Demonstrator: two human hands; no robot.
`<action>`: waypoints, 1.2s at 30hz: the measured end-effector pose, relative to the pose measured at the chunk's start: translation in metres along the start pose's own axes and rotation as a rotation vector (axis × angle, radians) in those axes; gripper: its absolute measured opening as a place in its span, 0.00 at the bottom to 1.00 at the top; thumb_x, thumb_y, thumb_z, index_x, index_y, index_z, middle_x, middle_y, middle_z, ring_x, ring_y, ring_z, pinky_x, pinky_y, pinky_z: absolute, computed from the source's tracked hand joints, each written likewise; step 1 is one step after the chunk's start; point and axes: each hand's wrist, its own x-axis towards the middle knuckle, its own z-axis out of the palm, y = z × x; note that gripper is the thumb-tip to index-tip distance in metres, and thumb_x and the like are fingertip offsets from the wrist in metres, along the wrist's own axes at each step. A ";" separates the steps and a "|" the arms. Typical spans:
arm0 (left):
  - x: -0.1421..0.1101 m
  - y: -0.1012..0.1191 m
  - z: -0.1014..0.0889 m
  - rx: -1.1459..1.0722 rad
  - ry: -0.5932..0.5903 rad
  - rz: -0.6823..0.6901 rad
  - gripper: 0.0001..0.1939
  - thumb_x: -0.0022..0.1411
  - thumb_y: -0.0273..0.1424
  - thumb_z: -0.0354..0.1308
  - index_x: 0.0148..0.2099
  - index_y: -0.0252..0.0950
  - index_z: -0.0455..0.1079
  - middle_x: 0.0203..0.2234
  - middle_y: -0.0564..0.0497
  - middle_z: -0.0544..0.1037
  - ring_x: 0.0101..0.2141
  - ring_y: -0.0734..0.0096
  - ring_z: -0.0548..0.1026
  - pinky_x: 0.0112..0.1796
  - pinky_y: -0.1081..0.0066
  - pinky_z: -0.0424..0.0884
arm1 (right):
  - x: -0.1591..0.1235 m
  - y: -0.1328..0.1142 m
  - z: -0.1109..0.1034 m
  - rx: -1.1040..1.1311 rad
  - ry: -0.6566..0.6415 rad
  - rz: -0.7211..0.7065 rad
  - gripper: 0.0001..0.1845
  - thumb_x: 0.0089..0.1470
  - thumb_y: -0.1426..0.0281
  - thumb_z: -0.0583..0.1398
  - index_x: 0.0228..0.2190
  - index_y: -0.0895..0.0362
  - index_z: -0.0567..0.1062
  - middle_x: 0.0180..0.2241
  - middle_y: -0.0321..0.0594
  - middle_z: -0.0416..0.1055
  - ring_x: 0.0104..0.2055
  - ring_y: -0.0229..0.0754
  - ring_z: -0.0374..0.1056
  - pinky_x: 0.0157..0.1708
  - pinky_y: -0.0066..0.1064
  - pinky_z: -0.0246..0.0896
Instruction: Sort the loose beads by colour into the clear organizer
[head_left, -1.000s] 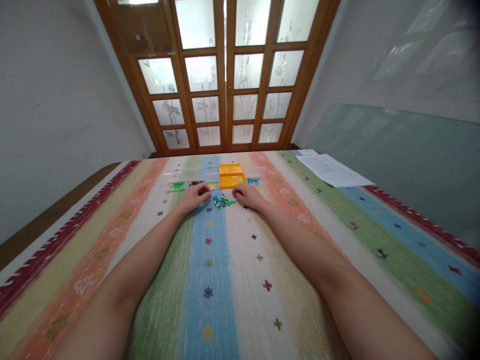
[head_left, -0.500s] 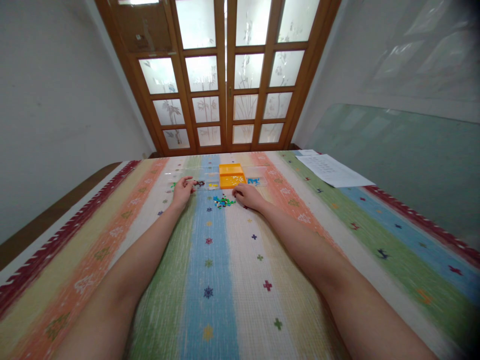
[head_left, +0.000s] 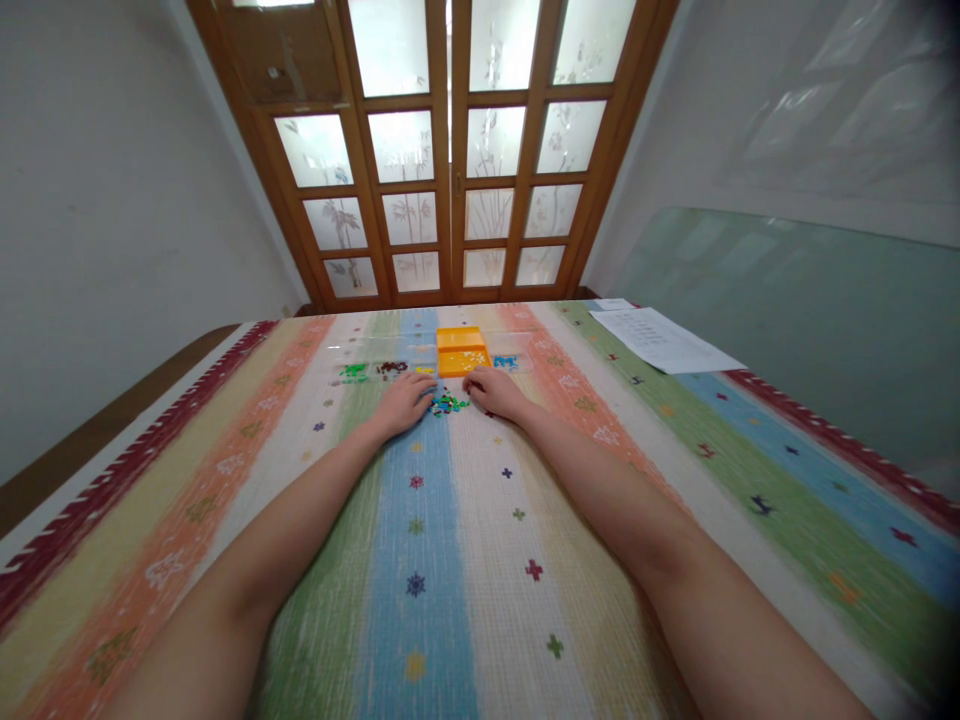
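1 pile of small mixed pieces (head_left: 448, 405) lies on the striped tablecloth (head_left: 491, 520), between the left hand (head_left: 405, 402) and the right hand (head_left: 496, 392). Visible pile colours: green, blue, white and dark. Left hand: fingers bent, tips at the pile's left edge; grip on a piece cannot be determined. Right hand: fingers curled, just beside the pile's right edge; grip likewise cannot be determined.

Far side of the pile: 1 orange box (head_left: 463, 361), lid raised, white pieces (head_left: 474, 358) in its near half. Left of the box, in clear trays: green pieces (head_left: 353, 371), brown pieces (head_left: 391, 368) and yellow pieces (head_left: 424, 370). Right: blue pieces (head_left: 505, 362). Far right: 1 printed sheet (head_left: 664, 340); text too small to read. No brand or label is legible.
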 end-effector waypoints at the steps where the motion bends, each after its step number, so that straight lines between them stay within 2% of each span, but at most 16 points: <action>1: 0.001 0.005 0.004 0.022 -0.033 0.041 0.18 0.70 0.37 0.52 0.58 0.40 0.75 0.57 0.45 0.76 0.59 0.57 0.69 0.64 0.55 0.59 | 0.000 -0.001 0.000 0.001 0.005 -0.002 0.12 0.62 0.75 0.56 0.37 0.57 0.81 0.40 0.43 0.78 0.42 0.42 0.70 0.43 0.28 0.57; 6: 0.004 0.012 0.016 0.022 -0.121 0.100 0.23 0.72 0.38 0.49 0.64 0.38 0.70 0.62 0.43 0.72 0.64 0.56 0.64 0.66 0.53 0.54 | -0.001 -0.002 0.000 -0.012 0.019 -0.001 0.11 0.62 0.75 0.57 0.38 0.56 0.81 0.40 0.43 0.78 0.43 0.43 0.70 0.43 0.29 0.58; 11: 0.004 0.011 0.014 -0.019 -0.113 0.114 0.21 0.73 0.37 0.48 0.61 0.40 0.73 0.60 0.45 0.74 0.63 0.58 0.66 0.66 0.55 0.55 | 0.000 0.000 0.002 -0.006 0.014 0.003 0.12 0.62 0.75 0.57 0.38 0.56 0.81 0.40 0.43 0.78 0.43 0.42 0.70 0.44 0.29 0.58; 18: 0.006 0.019 0.010 0.041 -0.162 0.177 0.21 0.73 0.36 0.46 0.61 0.39 0.72 0.60 0.45 0.73 0.62 0.58 0.67 0.65 0.56 0.56 | 0.002 0.002 0.006 -0.012 0.020 0.007 0.11 0.62 0.74 0.57 0.38 0.57 0.81 0.40 0.43 0.77 0.42 0.42 0.70 0.43 0.29 0.58; 28: 0.004 0.017 0.007 0.013 -0.092 0.131 0.20 0.74 0.35 0.44 0.55 0.39 0.75 0.53 0.44 0.77 0.56 0.57 0.71 0.61 0.55 0.62 | 0.001 0.001 0.004 0.006 0.011 0.009 0.12 0.61 0.75 0.57 0.38 0.57 0.81 0.40 0.43 0.77 0.43 0.42 0.70 0.44 0.29 0.59; 36: 0.004 0.019 0.005 -0.009 -0.080 0.105 0.20 0.74 0.36 0.45 0.53 0.39 0.77 0.51 0.44 0.78 0.55 0.56 0.71 0.61 0.55 0.62 | 0.001 -0.001 0.004 0.008 0.014 0.014 0.12 0.61 0.75 0.57 0.37 0.56 0.81 0.40 0.43 0.77 0.42 0.42 0.70 0.43 0.29 0.59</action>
